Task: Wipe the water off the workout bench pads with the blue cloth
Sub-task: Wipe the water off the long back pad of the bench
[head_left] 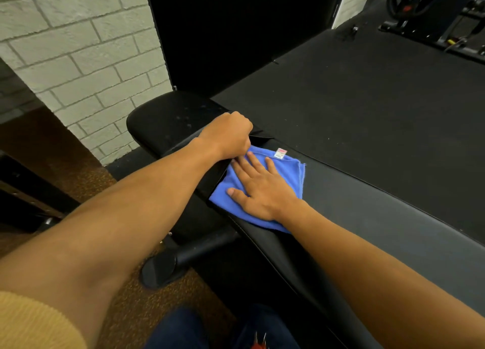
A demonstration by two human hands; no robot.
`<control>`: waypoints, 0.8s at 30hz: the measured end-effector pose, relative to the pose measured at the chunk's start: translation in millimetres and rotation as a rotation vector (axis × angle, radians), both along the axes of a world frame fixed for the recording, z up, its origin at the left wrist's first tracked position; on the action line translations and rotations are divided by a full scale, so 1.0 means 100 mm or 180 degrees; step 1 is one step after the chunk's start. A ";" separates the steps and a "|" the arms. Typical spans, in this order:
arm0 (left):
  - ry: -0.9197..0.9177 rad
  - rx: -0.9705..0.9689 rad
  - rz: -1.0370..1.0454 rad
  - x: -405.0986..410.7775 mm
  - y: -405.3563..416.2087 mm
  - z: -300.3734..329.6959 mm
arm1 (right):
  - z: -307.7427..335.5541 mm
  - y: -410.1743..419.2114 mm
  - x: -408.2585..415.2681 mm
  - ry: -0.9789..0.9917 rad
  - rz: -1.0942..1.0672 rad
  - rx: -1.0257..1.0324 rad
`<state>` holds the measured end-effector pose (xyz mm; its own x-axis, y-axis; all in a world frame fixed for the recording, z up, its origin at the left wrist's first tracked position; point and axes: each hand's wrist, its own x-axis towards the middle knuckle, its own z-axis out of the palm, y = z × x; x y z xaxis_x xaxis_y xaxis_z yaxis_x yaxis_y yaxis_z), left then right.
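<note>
Blue microfibre, the cloth (262, 188) lies spread on the near, long bench pad (367, 217), close to the gap before the smaller end pad (168, 117). The right hand (265, 191) presses flat on the cloth, fingers straight and splayed, gripping nothing. Just beyond, the left hand (228, 133) is curled into a fist at the seam between the 2 pads, touching the cloth's far corner; whether it pinches the cloth or the pad edge cannot be told. Farther on, the end pad shows pale droplets near its middle, so it looks not yet wiped. To do this step well, the palm should likely keep even pressure and carry the cloth across the seam in overlapping strokes, turning to a dry face once it is soaked. Beyond stand a white brick wall (78, 47) and dark rubber flooring (367, 99).
</note>
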<state>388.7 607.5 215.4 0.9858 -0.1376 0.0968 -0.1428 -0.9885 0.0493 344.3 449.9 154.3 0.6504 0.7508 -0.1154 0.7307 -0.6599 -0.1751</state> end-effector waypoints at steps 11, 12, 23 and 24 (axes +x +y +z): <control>-0.0103 0.0134 -0.0240 0.08 0.10 -0.08 | 0.07 0.04 0.31 0.0095 0.0650 0.0099; -0.0098 0.0151 -0.0265 0.09 0.10 -0.07 | 0.06 0.04 0.38 0.0106 0.0563 0.0077; -0.0054 0.0462 -0.0513 0.06 0.10 0.01 | -0.02 0.17 0.56 0.0259 -0.0576 0.0501; -0.0055 0.0492 -0.0516 0.05 0.10 0.02 | -0.01 0.21 0.51 0.0232 -0.0491 0.0364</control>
